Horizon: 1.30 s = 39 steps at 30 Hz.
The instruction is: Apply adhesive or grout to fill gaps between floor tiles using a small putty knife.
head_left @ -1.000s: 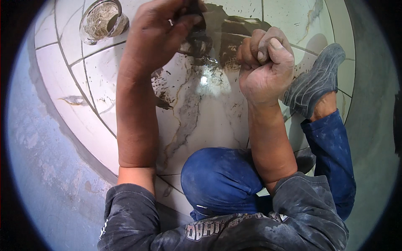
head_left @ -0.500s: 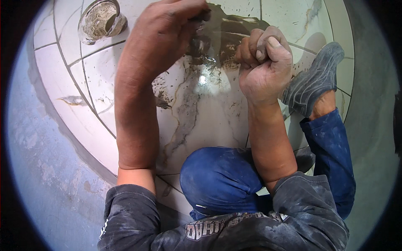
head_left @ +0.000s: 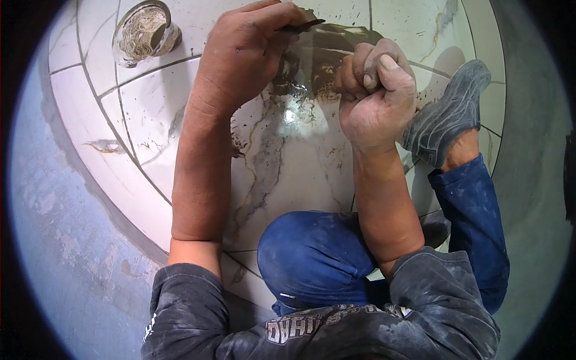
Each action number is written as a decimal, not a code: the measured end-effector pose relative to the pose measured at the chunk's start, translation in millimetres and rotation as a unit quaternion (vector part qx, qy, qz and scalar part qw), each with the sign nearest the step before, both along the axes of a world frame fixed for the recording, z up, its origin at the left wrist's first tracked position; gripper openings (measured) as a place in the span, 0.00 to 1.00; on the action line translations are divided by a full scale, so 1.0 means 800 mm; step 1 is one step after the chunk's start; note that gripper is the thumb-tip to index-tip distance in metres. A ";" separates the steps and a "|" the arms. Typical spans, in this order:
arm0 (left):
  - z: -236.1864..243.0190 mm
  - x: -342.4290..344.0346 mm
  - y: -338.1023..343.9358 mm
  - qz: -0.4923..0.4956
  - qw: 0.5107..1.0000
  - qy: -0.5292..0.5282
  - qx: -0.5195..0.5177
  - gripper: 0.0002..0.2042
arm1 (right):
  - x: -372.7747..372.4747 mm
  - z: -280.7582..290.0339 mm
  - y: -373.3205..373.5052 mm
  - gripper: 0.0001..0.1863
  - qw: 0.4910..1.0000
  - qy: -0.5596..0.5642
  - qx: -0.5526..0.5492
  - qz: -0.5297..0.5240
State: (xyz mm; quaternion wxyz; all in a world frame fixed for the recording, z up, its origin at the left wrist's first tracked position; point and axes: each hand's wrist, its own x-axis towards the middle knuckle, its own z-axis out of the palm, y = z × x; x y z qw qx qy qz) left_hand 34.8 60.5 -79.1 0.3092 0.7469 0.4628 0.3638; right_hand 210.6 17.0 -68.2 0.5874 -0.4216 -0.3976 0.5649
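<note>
My left hand [head_left: 252, 51] is at the top middle, its fingers closed on a thin dark blade-like piece [head_left: 303, 26] that juts out to the right. Below and beside it a wet grey-brown smear of paste [head_left: 312, 63] spreads over the white marbled floor tiles [head_left: 300, 180]. My right hand [head_left: 379, 90] is balled into a fist at the right edge of this smear, with pale dust on the fingers. Whatever it may hold is hidden by the curled fingers.
A clear tub [head_left: 144, 33] with grey paste inside stands at the upper left. My bent knee [head_left: 315, 258] in blue trousers is near the bottom middle. At the right is my foot in a dark shoe [head_left: 447, 117]. A bluish wall [head_left: 66, 240] borders the tiles on the left.
My left hand has shifted right and turned, so the dark blade-like piece now shows beyond its fingers. My right fist has barely moved.
</note>
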 end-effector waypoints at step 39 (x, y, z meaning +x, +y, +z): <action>-0.014 -0.024 0.010 0.070 0.994 -0.071 0.043 0.06 | -0.017 -0.031 -0.002 0.10 0.948 -0.305 0.087 -0.024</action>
